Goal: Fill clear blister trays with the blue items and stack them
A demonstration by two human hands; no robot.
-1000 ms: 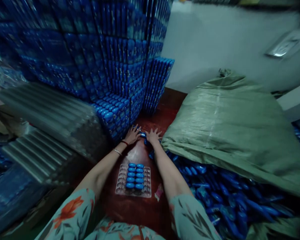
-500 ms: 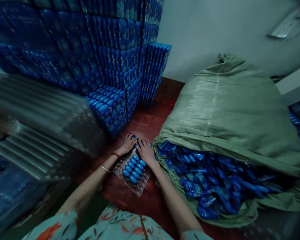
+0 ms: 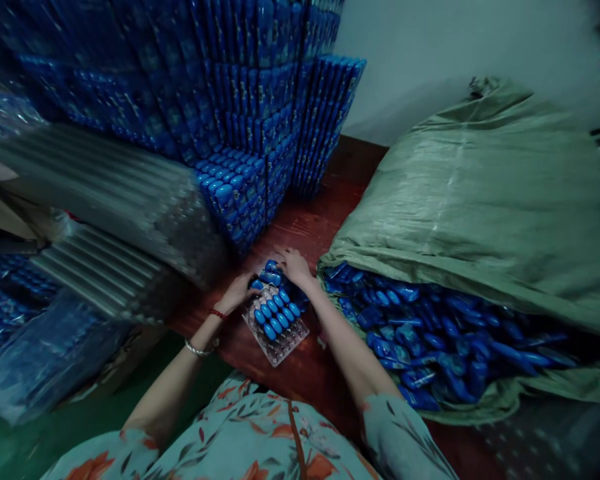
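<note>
A clear plastic tray with round pockets lies on the reddish-brown table, several shiny blue oval pieces standing in rows in its middle. At the tray's far left edge is my left hand, its fingers bent against a blue piece; what it grips is too small to make out. My right hand is at the far right corner, fingers curled beside loose blue packets on the far end of the tray. Whether it holds one of them is hidden.
An open green sack spilling blue packets lies at the right. Stacked blue packs stand at the back left. Nested clear trays are piled on the left, near a pale wall behind.
The view has shifted, with most things now higher and further right. My hands have moved apart, uncovering loose blue packets between them. Another row of blue pieces shows in the tray.
</note>
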